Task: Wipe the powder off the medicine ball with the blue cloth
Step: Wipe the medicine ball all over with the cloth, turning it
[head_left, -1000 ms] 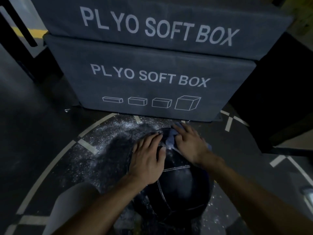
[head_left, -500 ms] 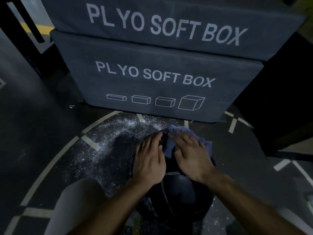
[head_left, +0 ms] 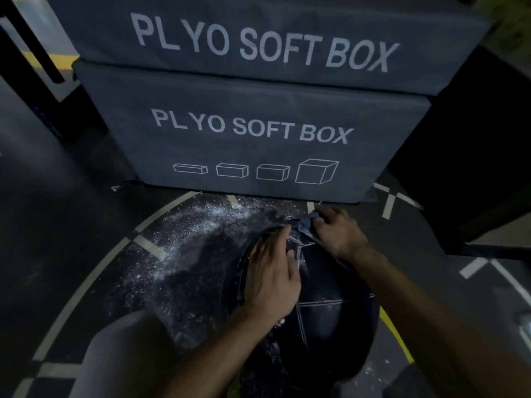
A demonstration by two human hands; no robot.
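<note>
Two hands on the medicine ball, which sits on the floor before the plyo boxes: left hand flat, steadying; right hand clutching the blue cloth at the far side; risk: ball rolls into spilled powder, re-soiling.

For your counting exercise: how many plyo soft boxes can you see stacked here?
2. The upper plyo soft box sits on the lower plyo soft box, which rests on the floor behind the medicine ball. Others may lie out of frame.

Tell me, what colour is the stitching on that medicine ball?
White or pale stitching on a black medicine ball, seen from the head view, the only view.
</note>
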